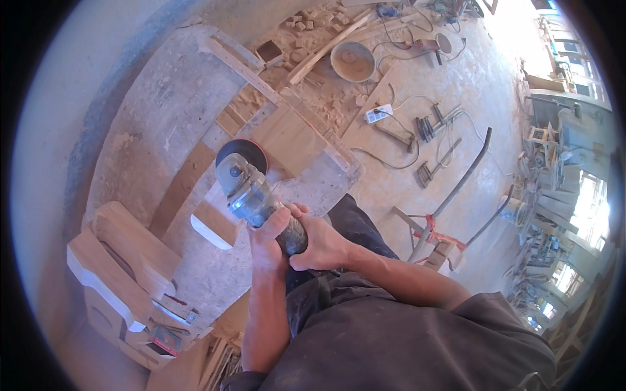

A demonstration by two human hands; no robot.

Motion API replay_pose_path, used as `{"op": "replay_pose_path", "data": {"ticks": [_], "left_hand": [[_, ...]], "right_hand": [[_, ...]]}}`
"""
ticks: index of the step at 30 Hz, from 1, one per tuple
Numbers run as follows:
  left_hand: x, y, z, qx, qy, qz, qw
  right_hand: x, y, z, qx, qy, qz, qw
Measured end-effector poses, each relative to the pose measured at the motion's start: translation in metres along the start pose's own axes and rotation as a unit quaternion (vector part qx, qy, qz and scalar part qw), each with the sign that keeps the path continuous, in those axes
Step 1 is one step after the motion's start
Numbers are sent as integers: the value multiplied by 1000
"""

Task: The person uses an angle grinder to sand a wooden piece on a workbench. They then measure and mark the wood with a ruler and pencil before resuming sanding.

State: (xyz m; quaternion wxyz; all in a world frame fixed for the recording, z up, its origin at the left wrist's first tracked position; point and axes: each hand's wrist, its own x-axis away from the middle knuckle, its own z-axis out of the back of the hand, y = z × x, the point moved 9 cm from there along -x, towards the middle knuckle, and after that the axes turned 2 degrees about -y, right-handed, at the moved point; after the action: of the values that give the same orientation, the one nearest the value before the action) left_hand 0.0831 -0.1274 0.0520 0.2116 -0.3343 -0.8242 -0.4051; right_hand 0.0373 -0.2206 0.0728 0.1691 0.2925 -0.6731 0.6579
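Observation:
Both my hands are wrapped around an angle grinder (251, 201) with a dark round disc (242, 151) at its far end. My left hand (266, 240) grips the body from the left, thumb on top. My right hand (319, 242) closes around the rear of the body. Just below the grinder head, a pale wooden block (216, 220) with a rounded white-looking edge lies on the dusty worktop (153, 107). Beyond the disc is a flat wooden board (290, 138). From this view I cannot tell whether the disc touches the wood.
Shaped wooden pieces (124, 260) are stacked at the left. A round basin (353, 62) stands among wood scraps at the back. On the floor at right lie a power strip (379, 114), cords, metal clamps (438, 124) and a long-handled cart (460, 186).

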Motion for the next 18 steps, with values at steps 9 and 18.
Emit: {"op": "replay_pose_path", "data": {"ticks": [9,18], "left_hand": [[10,0,16,39,31,-9,999],[-2,8,0,-16,-13,-17,1000]], "right_hand": [[-3,10,-17,-17,-12,5,1000],[-3,7,-6,1,-12,-40,999]]}}
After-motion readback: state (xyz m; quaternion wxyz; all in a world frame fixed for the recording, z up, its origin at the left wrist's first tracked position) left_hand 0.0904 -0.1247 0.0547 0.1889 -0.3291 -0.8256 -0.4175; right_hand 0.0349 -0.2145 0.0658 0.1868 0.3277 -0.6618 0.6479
